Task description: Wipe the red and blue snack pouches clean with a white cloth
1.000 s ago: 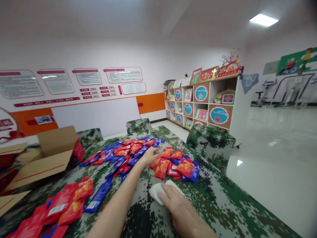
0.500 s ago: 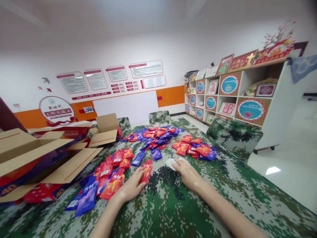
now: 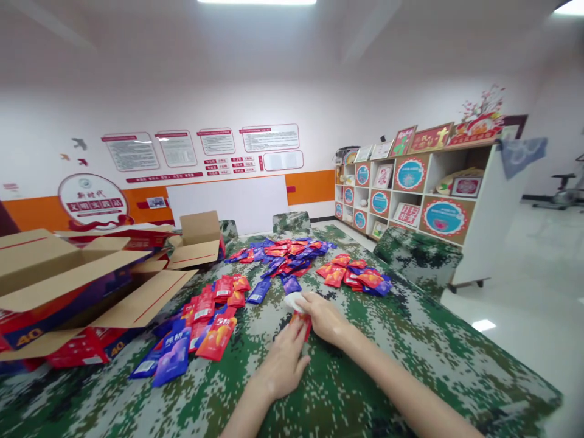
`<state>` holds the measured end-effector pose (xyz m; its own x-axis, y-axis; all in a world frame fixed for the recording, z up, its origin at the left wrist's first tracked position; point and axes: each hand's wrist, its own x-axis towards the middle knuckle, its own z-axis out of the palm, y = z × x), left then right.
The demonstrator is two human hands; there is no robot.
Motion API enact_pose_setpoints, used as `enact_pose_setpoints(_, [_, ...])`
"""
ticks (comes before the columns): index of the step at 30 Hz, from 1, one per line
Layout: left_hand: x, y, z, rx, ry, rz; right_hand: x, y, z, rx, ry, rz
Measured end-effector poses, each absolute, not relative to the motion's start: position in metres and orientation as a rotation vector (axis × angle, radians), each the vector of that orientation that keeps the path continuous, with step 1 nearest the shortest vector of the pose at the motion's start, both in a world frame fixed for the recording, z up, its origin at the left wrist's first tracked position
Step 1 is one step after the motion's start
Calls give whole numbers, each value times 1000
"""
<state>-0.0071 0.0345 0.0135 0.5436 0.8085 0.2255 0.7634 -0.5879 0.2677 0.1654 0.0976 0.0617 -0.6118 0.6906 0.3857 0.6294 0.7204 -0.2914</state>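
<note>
My right hand [image 3: 325, 317] grips a folded white cloth [image 3: 294, 302], possibly a tissue, pressed to the top of a small red packet [image 3: 307, 328]. That packet, mostly covered by my hands, is held down on the camouflage tablecloth [image 3: 337, 389] by the fingers of my left hand [image 3: 283, 360]. To the left lies a pile of red packets [image 3: 217, 336] and purple-blue packets [image 3: 172, 354] with fruit pictures. Ahead, a larger mixed heap of packets [image 3: 292, 250] spreads out, with a single blue packet [image 3: 259, 292] at its near side. Another small pile of packets [image 3: 358, 275] sits to the right.
Open cardboard boxes [image 3: 68, 292] with spread flaps crowd the table's left side. Camouflage-covered chairs [image 3: 417, 258] stand along the far and right sides. A white shelf unit [image 3: 401, 188] is beyond on the right, and a white board [image 3: 228, 204] leans at the wall.
My left hand has moved right with the red packet, and my right hand has brought the white cloth left onto it. The camera view has tilted up slightly.
</note>
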Motion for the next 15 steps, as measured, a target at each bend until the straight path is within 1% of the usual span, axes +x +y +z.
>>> enact_pose_setpoints(3, [-14,24,5,2624,1310,455,159,82,54,-1020,-2538,153])
enact_pose_setpoints(7, [-18,21,2,2583,1298,440,153,74,31,-1053,-2624,174])
enact_pose_setpoints(11, [-19,24,6,2554,1280,421,155,97,15,-1114,-2633,128])
enact_pose_setpoints(15, [-20,26,6,2537,1266,408,159,134,14,-1303,-2562,90])
